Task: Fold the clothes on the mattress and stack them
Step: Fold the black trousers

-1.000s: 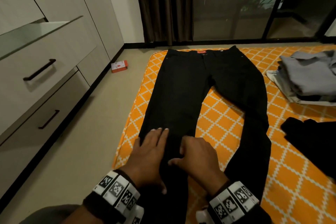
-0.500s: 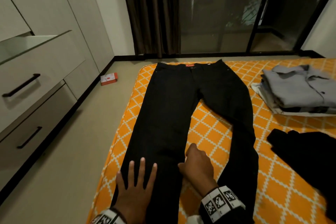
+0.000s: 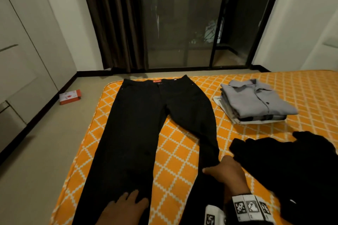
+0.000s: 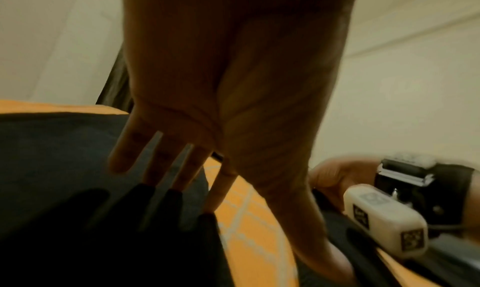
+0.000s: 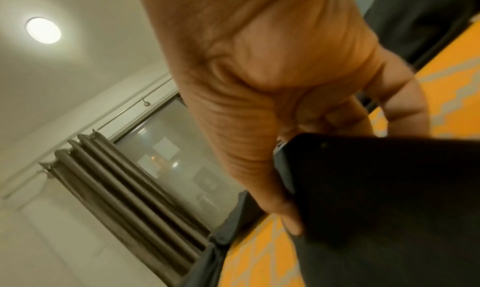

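Observation:
Black trousers (image 3: pixel 139 124) lie flat on the orange mattress (image 3: pixel 179 148), waist at the far end and legs pointing toward me. My left hand (image 3: pixel 128 197) rests flat on the lower left leg, its fingers (image 4: pixel 166 160) straight and spread over the dark cloth. My right hand (image 3: pixel 214 164) grips the right trouser leg (image 3: pixel 208 137) near the knee, thumb and curled fingers (image 5: pixel 291 219) pinching the fabric (image 5: pixel 376 188). A stack of folded clothes (image 3: pixel 256 104) with a grey shirt on top sits at the far right.
A crumpled black garment (image 3: pixel 296 170) lies on the mattress just right of my right hand. A small red and white box (image 3: pixel 70 97) is on the floor at the left, near pale cabinets (image 3: pixel 22 78). A dark curtain (image 3: pixel 113 23) and glass door stand beyond the mattress.
My right hand left the inner edge of the left leg, moved right and took hold of the right leg. My left hand slid back toward me, still flat. The view tilted up.

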{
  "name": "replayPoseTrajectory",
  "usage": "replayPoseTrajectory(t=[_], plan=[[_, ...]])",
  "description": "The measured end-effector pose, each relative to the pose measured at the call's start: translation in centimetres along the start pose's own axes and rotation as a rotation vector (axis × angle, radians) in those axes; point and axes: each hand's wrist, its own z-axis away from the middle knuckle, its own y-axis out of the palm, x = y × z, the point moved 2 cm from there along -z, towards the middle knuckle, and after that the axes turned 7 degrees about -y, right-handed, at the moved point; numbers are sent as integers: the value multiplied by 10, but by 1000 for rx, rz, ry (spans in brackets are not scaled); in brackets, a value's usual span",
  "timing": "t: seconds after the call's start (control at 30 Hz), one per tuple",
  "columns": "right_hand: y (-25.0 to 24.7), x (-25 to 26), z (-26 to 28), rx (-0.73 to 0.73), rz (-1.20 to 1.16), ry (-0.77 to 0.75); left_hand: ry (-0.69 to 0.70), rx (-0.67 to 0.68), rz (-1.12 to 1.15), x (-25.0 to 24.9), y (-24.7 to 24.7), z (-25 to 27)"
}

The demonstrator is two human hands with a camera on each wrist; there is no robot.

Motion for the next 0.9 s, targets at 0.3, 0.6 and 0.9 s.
replayPoseTrajectory(t=[0.3, 0.6, 0.9], plan=[[28, 58, 47, 296, 72, -527, 42, 239, 1206, -49, 7, -26], [30, 1, -16, 95, -126, -110, -160, 290, 1393, -69, 46, -28], [42, 29, -10, 22, -325, -507, -270, 269, 1407, -77, 40, -29]])
